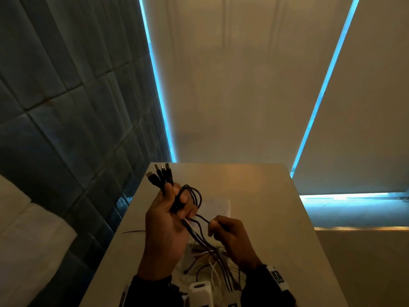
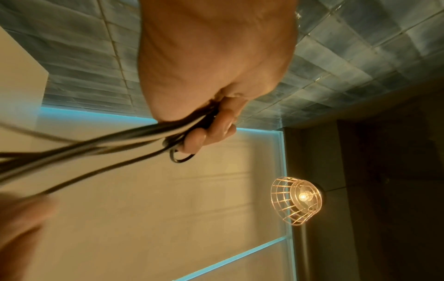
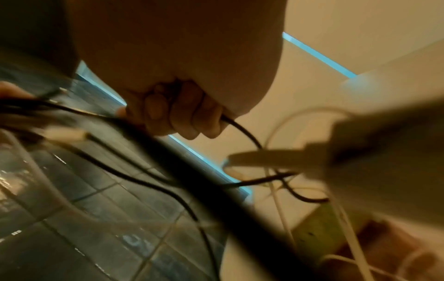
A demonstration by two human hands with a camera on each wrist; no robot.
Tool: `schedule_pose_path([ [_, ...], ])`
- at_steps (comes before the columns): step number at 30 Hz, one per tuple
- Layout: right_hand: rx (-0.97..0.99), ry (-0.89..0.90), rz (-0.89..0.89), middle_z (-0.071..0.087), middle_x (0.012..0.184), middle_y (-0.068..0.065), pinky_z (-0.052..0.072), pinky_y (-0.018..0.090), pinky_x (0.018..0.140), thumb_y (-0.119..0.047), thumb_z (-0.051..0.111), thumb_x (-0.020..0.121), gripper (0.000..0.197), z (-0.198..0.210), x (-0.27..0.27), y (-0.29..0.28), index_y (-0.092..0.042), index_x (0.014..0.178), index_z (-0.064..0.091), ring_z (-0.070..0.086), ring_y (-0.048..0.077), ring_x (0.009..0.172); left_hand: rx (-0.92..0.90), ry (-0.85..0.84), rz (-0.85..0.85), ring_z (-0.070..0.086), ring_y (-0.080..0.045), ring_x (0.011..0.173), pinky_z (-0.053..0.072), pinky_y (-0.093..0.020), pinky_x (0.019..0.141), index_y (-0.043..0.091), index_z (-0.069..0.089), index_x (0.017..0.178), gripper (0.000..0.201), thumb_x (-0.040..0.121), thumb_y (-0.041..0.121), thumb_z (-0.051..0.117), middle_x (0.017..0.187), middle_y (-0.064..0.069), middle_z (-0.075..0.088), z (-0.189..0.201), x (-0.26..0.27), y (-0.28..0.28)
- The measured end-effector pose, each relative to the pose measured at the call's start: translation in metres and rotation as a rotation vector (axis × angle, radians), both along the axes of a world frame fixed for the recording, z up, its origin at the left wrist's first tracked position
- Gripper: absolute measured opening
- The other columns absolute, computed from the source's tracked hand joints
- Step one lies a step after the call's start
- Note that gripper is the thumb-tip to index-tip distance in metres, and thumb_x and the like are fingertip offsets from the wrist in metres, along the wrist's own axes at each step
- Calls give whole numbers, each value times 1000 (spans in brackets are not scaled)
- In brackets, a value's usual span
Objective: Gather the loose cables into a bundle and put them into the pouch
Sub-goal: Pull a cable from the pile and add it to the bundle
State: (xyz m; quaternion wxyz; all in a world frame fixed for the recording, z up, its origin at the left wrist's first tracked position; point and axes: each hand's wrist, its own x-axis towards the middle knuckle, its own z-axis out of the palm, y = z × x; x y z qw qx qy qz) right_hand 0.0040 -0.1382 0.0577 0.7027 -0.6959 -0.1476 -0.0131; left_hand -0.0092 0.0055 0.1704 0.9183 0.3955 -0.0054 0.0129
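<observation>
My left hand (image 1: 174, 202) is raised above the table and grips a bundle of black cables (image 1: 192, 196); their plugs (image 1: 159, 173) stick up past my thumb. The strands (image 2: 108, 144) trail down from my fist (image 2: 211, 129) toward the table. My right hand (image 1: 223, 229) sits lower and to the right, its fingers (image 3: 182, 117) curled round one black cable (image 3: 242, 131) that runs up to the bundle. A pale flat pouch (image 1: 219, 204) lies on the table behind my hands. White cables (image 1: 213, 271) lie loose near the front edge.
The white table (image 1: 265, 207) ends at a tiled wall (image 1: 66, 107) on the left and a window blind (image 1: 221, 85) behind. White adapters (image 1: 200, 291) sit at the near edge. A thin black wire (image 1: 132, 232) lies left of my wrist. A caged lamp (image 2: 298, 199) glows.
</observation>
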Motion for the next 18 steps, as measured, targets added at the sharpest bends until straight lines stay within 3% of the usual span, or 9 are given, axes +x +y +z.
schedule_pose_path([
  [3, -41, 15, -50, 51, 60, -6, 37, 17, 58, -41, 56, 88, 37, -22, 4, -5, -14, 63, 60, 43, 7, 57, -2, -9, -5, 30, -7, 45, 33, -21, 47, 16, 42, 73, 26, 93, 32, 39, 62, 3, 40, 0, 1, 4],
  [9, -123, 79, -70, 50, 57, -6, 37, 17, 58, -31, 56, 90, 32, -49, 7, -7, -18, 61, 59, 45, 4, 55, -27, -35, -13, 32, -7, 46, 32, -21, 48, 17, 42, 71, 26, 93, 31, 39, 60, 4, 41, 3, -2, 5],
  [14, -169, 136, -106, 52, 54, -8, 39, 24, 59, -50, 55, 82, 35, -79, 2, -11, -27, 56, 56, 47, 4, 57, -6, -57, -18, 28, -6, 44, 28, -21, 48, 18, 45, 70, 30, 96, 31, 36, 58, 5, 40, 5, -4, 10],
  [18, -184, 154, -211, 59, 56, -6, 43, 28, 62, -46, 56, 81, 32, -75, 3, -14, -27, 56, 62, 54, 6, 57, 88, -16, -4, 25, -7, 44, 26, -21, 47, 16, 42, 70, 29, 93, 33, 39, 57, 5, 37, 3, -1, 9],
])
